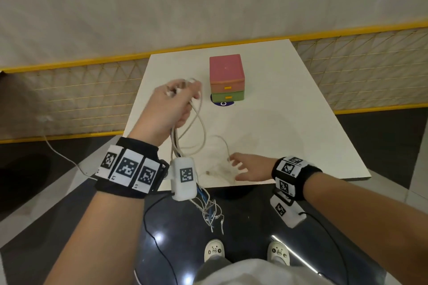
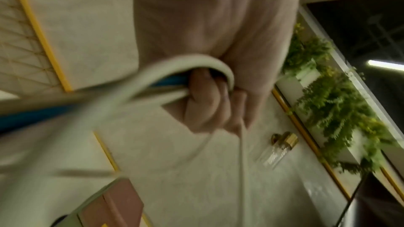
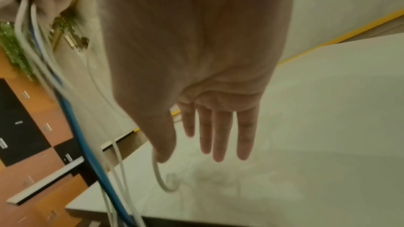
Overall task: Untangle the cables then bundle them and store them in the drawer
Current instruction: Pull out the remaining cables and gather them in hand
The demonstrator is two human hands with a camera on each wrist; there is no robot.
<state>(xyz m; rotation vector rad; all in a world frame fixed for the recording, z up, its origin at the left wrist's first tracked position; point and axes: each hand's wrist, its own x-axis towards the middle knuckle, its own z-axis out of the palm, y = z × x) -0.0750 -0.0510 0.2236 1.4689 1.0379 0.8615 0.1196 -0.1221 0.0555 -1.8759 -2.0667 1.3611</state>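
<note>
The white table [image 1: 278,122] fills the middle of the head view, and its far left corner is covered by the raised left hand. At about 12 o'clock on it stands the small drawer unit [image 1: 227,77], pink on top and green below, both drawers closed with yellow handles; it partly hides a dark round sticker [image 1: 222,104] under its front, so the mark on the sticker cannot be read. The left hand [image 1: 170,109] is lifted above the table at 10 o'clock, and it is blurred; in the left wrist view its fingers [image 2: 203,103] are curled tightly around a bundle of cables [image 1: 196,127], white ones and one blue. How many cables are there I cannot count, because they smear together. The loops hang down from the fist, pass behind the white wrist camera [image 1: 184,178], and their loose ends dangle below the near table edge at 6 o'clock. The right hand [image 1: 249,168] is low over the table near the front edge at 5 o'clock, its fingers [image 3: 220,135] straight and slightly spread, holding nothing. Just beside its thumb lies a thin white cable [image 3: 161,177] on the table, pale against the surface and hard to follow; whether the thumb touches it I cannot tell.
</note>
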